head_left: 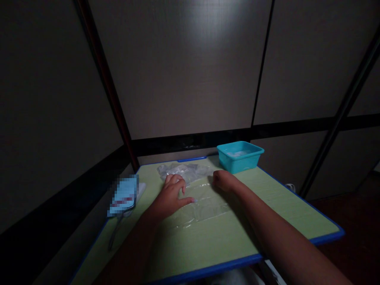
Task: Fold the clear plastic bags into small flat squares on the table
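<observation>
A clear plastic bag (208, 208) lies flat on the green table (285, 206), its surface creased and shiny. My left hand (173, 194) rests over its left part, with the thumb and fingers spread apart. At the bag's upper right is my right hand (222, 181), its fingers curled closed; whatever they hold, if anything, is hidden. Behind my left hand sits a crumpled heap of clear plastic (187, 171), which reaches toward my right hand.
A turquoise basket (242, 160) with something pale inside stands at the table's back right. On the left edge lies a blurred light-blue object (124, 194) with a dark strap (115, 231). Cabinet panels (184, 79) rise behind the table.
</observation>
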`<state>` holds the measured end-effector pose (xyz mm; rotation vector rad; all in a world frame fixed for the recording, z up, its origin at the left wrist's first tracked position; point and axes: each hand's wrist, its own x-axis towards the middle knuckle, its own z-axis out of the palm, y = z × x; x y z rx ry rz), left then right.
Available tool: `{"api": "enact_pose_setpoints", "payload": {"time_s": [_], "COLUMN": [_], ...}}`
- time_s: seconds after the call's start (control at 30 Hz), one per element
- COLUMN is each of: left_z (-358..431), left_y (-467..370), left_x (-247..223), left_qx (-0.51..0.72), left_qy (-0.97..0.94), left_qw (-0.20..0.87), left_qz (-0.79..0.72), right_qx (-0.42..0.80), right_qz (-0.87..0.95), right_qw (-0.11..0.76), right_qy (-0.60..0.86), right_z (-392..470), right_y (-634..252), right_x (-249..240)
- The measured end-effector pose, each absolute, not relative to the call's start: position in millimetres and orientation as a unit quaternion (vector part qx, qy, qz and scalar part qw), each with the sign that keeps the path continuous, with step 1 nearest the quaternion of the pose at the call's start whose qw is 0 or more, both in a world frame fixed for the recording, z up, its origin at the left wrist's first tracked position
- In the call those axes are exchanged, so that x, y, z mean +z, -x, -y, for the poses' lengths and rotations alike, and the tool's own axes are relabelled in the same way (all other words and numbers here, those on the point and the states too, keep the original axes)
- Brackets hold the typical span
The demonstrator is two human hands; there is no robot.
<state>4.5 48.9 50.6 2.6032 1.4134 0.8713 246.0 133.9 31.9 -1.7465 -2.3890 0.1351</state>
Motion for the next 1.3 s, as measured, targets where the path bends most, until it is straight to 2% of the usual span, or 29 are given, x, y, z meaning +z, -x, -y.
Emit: {"api": "enact_pose_setpoints", "payload": {"time_s": [0.2, 0.57, 1.17, 1.3], "left_z": [-38.2, -31.8, -31.3, -34.7], "left_y": [-20.8, -36.3, -38.7, -36.9], "left_x": [44.4, 35.3, 33.0, 36.0], "left_qx": [0.203, 0.131, 0.132, 0.167], "left_qy": [-0.88, -0.908, -0.913, -0.905], "left_qw": [0.055, -0.012, 0.003, 0.049], "left_qz": [-0.426, -0.399, -0.387, -0.389], "right_qx": [0.016, 0.013, 0.045, 0.138], "right_qz": [0.769, 0.763, 0.791, 0.829], "right_qw": [0.114, 0.161, 0.198, 0.249], "right_qy": [0.629, 0.626, 0.577, 0.482], "right_z": [-138.2, -138.4, -129.6, -119.9], "right_y": [-248.8, -246.1, -239.8, -235.9], "right_x": [28.4, 32.4, 39.4, 48.4]}}
